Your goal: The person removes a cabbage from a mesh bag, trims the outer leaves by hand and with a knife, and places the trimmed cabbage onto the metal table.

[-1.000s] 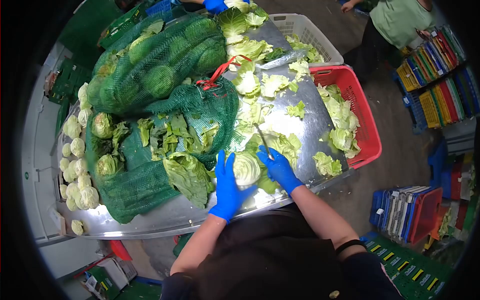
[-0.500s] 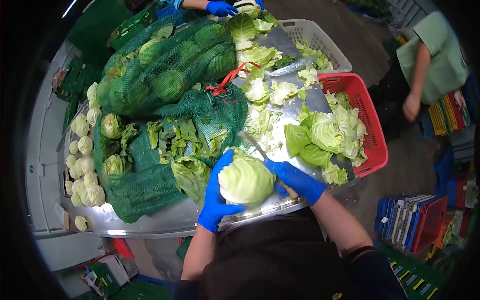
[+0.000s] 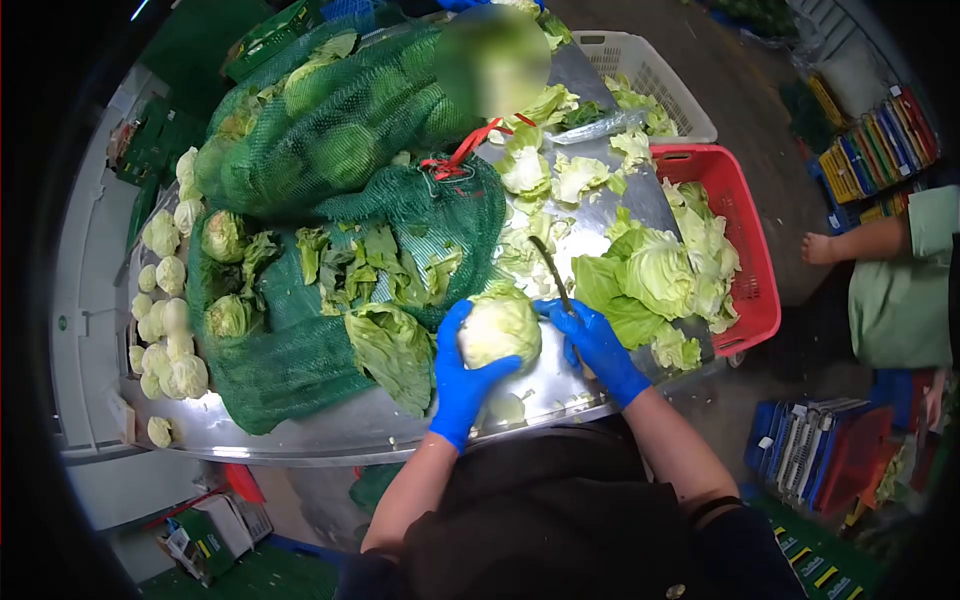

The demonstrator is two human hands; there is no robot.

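In the head view, my left hand [image 3: 466, 380], in a blue glove, wraps around the left and near side of a pale cabbage [image 3: 502, 328] above the metal table's front edge. My right hand [image 3: 600, 350], also gloved, grips a knife [image 3: 550, 268] just right of the cabbage. The knife's dark, narrow blade points away and slightly left; its handle is mostly hidden by my fingers. Left of my left hand lies a large loose cabbage leaf [image 3: 395, 358]. More outer leaves [image 3: 652, 270] are heaped to the right of the knife.
Green net sacks [image 3: 340, 150] of cabbages cover the table's left and back. Several trimmed cabbages [image 3: 172, 275] line its left edge. A red crate [image 3: 752, 250] and a white crate [image 3: 690, 100] stand at the right. A person in light green [image 3: 905, 290] is beyond them.
The cabbage has been turned and shifted slightly, showing a paler side. My right hand has moved a little right and the blade stands steeper. The person at right has moved nearer.
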